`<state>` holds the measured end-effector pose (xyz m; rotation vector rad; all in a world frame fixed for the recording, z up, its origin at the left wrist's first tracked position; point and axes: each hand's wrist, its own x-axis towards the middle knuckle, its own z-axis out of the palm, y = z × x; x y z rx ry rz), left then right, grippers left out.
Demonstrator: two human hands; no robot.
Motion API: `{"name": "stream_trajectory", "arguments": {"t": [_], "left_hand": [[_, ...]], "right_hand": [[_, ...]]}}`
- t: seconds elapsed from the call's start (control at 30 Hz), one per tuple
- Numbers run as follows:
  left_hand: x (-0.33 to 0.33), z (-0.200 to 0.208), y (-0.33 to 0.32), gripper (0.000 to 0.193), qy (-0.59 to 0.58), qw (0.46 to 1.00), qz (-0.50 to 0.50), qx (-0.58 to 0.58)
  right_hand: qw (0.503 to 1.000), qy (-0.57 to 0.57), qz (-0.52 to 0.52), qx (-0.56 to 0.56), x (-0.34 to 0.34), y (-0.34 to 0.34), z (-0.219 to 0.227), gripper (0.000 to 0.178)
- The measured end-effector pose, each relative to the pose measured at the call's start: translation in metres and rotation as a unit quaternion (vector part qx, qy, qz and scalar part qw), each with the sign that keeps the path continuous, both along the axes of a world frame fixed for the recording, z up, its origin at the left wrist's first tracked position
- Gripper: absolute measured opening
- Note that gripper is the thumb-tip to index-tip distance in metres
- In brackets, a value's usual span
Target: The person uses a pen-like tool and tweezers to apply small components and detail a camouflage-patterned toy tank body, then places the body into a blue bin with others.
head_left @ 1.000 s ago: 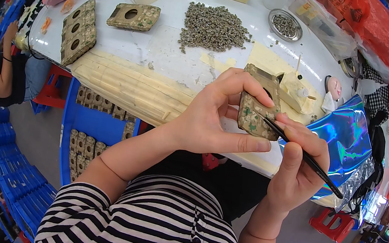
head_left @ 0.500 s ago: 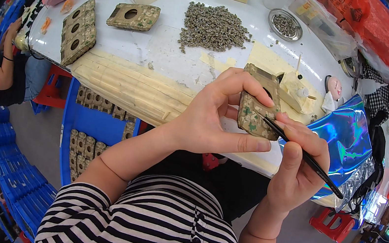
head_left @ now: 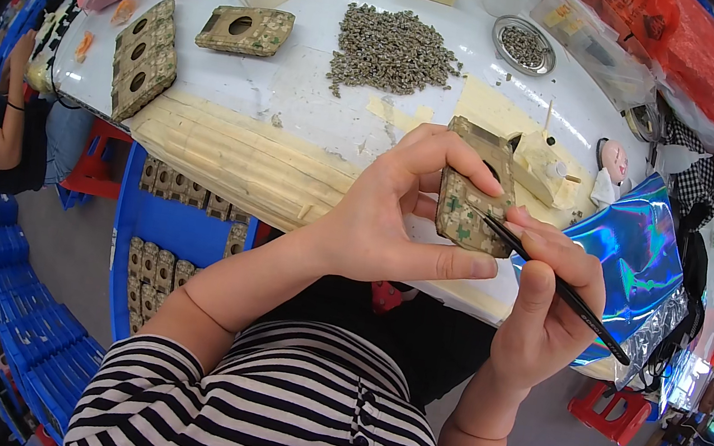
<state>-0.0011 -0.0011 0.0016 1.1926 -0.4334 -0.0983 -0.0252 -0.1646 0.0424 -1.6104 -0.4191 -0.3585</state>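
Observation:
My left hand [head_left: 404, 216] is closed round a camouflage-patterned model tank hull [head_left: 466, 204], fingers over its far side and thumb along its near edge. Pen-like in my right hand [head_left: 550, 309] are slim black tweezers [head_left: 579, 302], their tips at the hull's top surface near small green patches. Whether a tiny part sits between the tips is too small to tell. Two similar hulls lie on the table at the left: a long one with several round holes [head_left: 145, 56] and a shorter one with one hole [head_left: 247, 31].
A pile of small grey-brown parts [head_left: 395, 50] spreads across the white table, with more in a round metal dish [head_left: 524, 46]. A taped block [head_left: 547, 168] stands beyond my hands. Shiny iridescent film [head_left: 636, 253] lies at right. A blue tray [head_left: 178, 230] holds several hulls; another person [head_left: 1, 127] sits left.
My hands, the hull and the tweezers stay practically where they were. At the far left, the other person's arm has shifted slightly.

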Motion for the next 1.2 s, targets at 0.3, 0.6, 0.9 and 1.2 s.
{"name": "stream_trajectory", "arguments": {"t": [0.3,0.6,0.9,1.2], "left_hand": [[0.0005,-0.0016,0.0,0.051,-0.014,1.0,0.007,0.006],[0.0003,-0.0001,0.0,0.051,-0.004,1.0,0.005,0.004],[0.0007,-0.0007,-0.0008,0.051,-0.009,1.0,0.007,0.003],[0.0,-0.0004,-0.001,0.051,0.008,1.0,0.0,-0.009]], "right_hand": [[1.0,-0.003,0.003,0.003,0.0,0.0003,-0.001,0.015],[1.0,-0.003,0.002,-0.005,0.0004,0.0003,-0.0004,0.015],[1.0,-0.005,0.0,-0.007,0.0005,-0.0003,-0.0006,0.014],[1.0,0.002,0.008,0.017,0.0004,-0.0005,-0.0008,0.016]]}}
